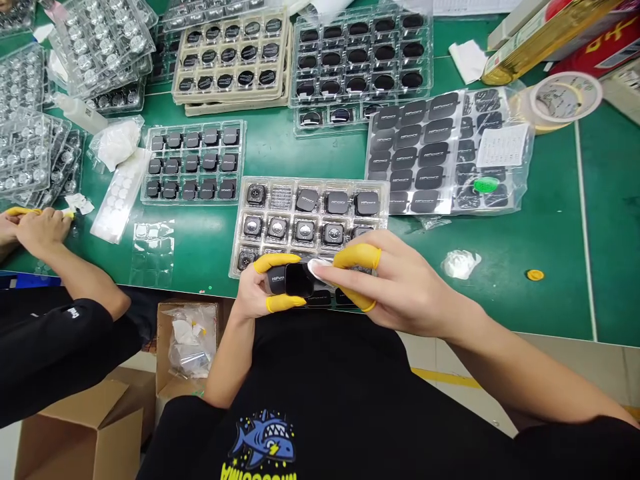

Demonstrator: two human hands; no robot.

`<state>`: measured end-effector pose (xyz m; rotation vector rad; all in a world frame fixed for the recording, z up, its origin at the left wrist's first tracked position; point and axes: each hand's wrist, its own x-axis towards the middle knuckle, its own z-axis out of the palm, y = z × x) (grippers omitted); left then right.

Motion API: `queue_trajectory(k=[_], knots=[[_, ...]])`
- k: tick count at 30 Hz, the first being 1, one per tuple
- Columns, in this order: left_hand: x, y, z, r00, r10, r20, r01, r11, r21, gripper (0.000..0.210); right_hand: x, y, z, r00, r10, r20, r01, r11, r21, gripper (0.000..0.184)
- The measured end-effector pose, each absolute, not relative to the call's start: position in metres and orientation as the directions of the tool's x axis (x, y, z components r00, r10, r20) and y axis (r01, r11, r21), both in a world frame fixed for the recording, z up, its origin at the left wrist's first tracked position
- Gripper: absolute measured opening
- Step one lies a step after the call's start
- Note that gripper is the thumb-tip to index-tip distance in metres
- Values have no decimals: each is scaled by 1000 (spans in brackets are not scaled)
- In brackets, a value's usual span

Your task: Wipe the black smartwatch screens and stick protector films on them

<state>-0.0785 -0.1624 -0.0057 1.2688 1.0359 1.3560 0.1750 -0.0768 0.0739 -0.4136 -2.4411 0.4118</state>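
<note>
My left hand (251, 293), with yellow finger cots on, grips a small dark square watch body (299, 281) with a glossy black face. A dark film lettered HiFuture shows beside it, under my fingers. My right hand (407, 283), also in yellow finger cots, pinches a small white wipe (315, 267) against the upper right edge of the glossy face. Beyond both hands lies a clear tray (234, 253) of square watch bodies, some covered with HiFuture film. My hands hide its near right part.
Sheets of black HiFuture films (433, 155) lie right of the tray. Another tray of square pieces (194, 163) is at left. Lens trays (361, 57) stand behind. Tape rolls (567, 97), a crumpled wipe (460, 265) and a yellow finger cot (535, 275) are right. A co-worker's hands (43, 230) are left.
</note>
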Motion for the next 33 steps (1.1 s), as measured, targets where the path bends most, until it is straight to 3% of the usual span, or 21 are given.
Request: queue_trajectory(k=[6,14,17,20,23,26,29,31,33], knots=[[-78,-162,-7,41,993,112,-149,-105,983,72,175,-78,72,-761,394,516,201,899,-389,44],[-75,-157,-2,34,985,169,-194,-160,968,67,175,-77,76,-742,422,521,206,883,-422,41],[-77,-159,-3,13,984,178,-147,-174,974,65,185,-76,79,-691,480,541,278,867,-414,42],[-79,-163,-5,3,980,199,-132,-197,971,65,220,-73,63,-523,606,599,463,792,-397,38],[-80,-167,-8,14,970,244,-151,-239,959,65,287,-65,18,-208,765,609,771,511,-379,20],[-80,-169,-8,41,961,275,-146,-266,953,65,368,-52,-37,259,806,532,926,-50,-375,15],[-77,-167,-5,78,952,297,-117,-287,951,65,426,-47,-75,671,672,313,741,-617,-264,13],[-74,-164,0,113,935,337,-85,-329,940,64,444,-51,-88,772,601,208,635,-744,-208,17],[-70,-160,6,172,897,407,-59,-403,913,66,451,-57,-95,776,615,140,630,-745,-220,18]])
